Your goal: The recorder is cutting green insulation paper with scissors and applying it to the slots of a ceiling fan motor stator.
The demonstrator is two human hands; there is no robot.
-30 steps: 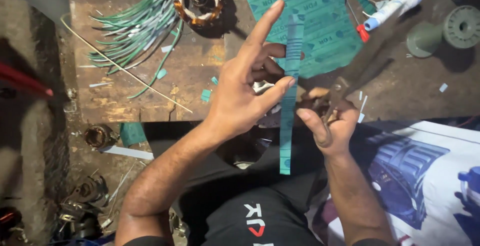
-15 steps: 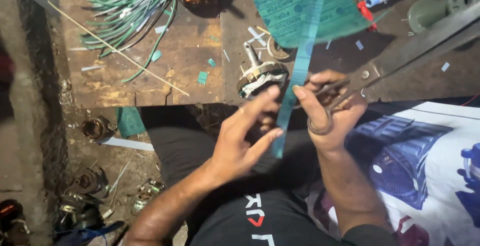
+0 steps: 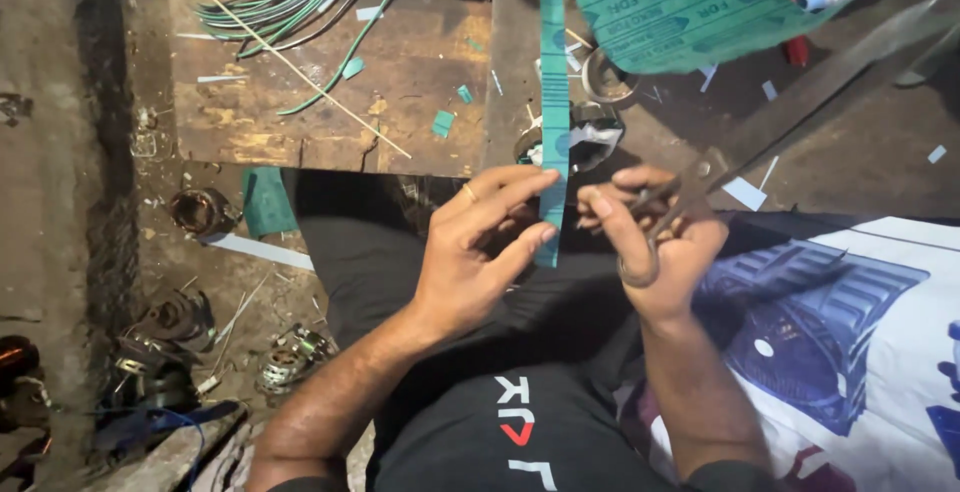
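Left hand [image 3: 470,252] grip: fingertips pinching the green paper strip [image 3: 553,102] at its lower end, above my lap. Right hand [image 3: 655,237] closed on scissors [image 3: 700,177]. Strip looks light, floppy, tearable; I'd hold near the end, edges only.

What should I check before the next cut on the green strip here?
1. Left hand pinches the green strip near its lower end: ok.
2. Right hand grips the scissors: ok.
3. Strip between the blades: not ok; the blades point away to the upper right.
4. Strip hangs straight: ok.
5. Left fingers apart from the blades: ok.
6. Cut mark on the strip: cannot tell.
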